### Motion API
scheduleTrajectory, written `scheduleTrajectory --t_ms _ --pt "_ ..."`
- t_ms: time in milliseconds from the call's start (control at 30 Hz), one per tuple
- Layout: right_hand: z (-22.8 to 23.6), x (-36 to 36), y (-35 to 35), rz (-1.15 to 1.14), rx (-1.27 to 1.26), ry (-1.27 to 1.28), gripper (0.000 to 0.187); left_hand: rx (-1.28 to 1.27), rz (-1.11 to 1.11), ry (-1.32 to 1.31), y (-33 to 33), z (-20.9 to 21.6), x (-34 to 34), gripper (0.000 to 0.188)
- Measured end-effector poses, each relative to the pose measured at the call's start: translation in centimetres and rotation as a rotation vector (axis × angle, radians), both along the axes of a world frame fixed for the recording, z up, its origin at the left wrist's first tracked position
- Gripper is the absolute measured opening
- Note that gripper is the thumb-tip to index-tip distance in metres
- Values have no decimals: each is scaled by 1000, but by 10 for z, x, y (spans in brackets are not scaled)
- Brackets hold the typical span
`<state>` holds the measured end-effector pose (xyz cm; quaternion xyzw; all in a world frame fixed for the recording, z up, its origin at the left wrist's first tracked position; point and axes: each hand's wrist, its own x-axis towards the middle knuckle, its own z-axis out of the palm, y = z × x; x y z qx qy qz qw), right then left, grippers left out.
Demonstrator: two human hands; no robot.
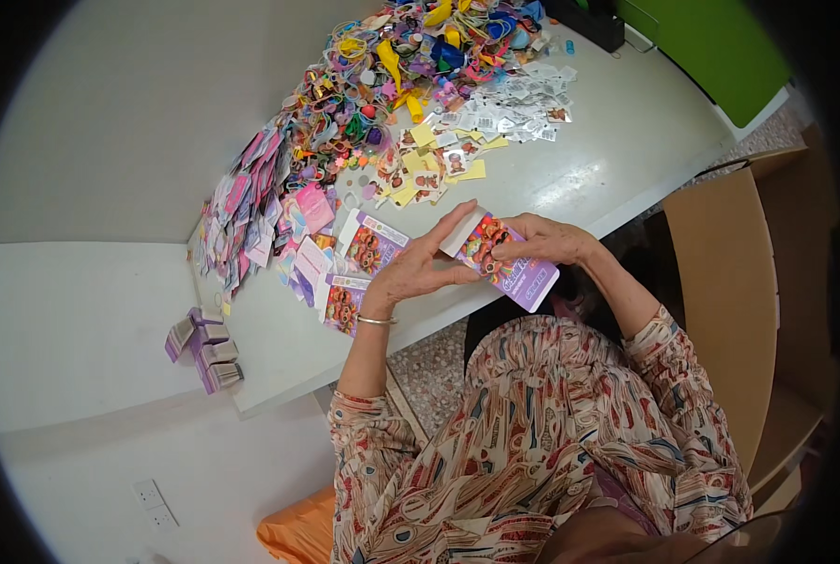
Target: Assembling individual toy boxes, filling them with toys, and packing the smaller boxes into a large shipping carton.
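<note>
My right hand (556, 240) grips a small purple cardboard box (523, 273) with a colourful cartoon print, its thumb lying across the front. Its white end flap points up and to the left. My left hand (420, 268) spans that end of the box, thumb and fingers against its edges; a bangle circles the wrist. Just left of that hand, two similar printed boxes, an upper one (367, 248) and a lower one (342, 303), lie flat on the table, partly covered by the hand and wrist.
On the grey table (617, 160) a heap of mixed small trinkets (373, 85) spreads at the back. Nearer lie white packets (509, 108), yellow-backed picture cards (429, 179) and a pile of pink-purple packets (246, 202). Stacked card bundles (215, 352) stand far left. A large carton (721, 263) stands at right.
</note>
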<state>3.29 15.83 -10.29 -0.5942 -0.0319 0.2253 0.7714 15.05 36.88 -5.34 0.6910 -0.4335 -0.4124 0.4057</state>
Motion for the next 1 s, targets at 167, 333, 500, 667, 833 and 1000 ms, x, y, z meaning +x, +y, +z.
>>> scheduleTrajectory --t_ms 167,333,500,667,833,1000 --pt "-1 -5 -1 -37 45 35 40 13 66 109 2 -10 -17 85" --pt "5 -6 1 -94 97 48 44 66 97 131 0 -12 -23 82" --pt "-2 -4 -3 -122 -29 -30 45 -150 61 -583 -8 0 -30 77" --pt "-4 1 -7 -133 -161 -38 46 -181 285 -375 -11 -8 -52 61" --pt "7 -2 -5 -112 -146 -29 46 -199 704 596 -19 -1 -44 40" --pt "7 -4 -6 -127 -131 -54 47 -123 708 433 -23 -9 -45 28"
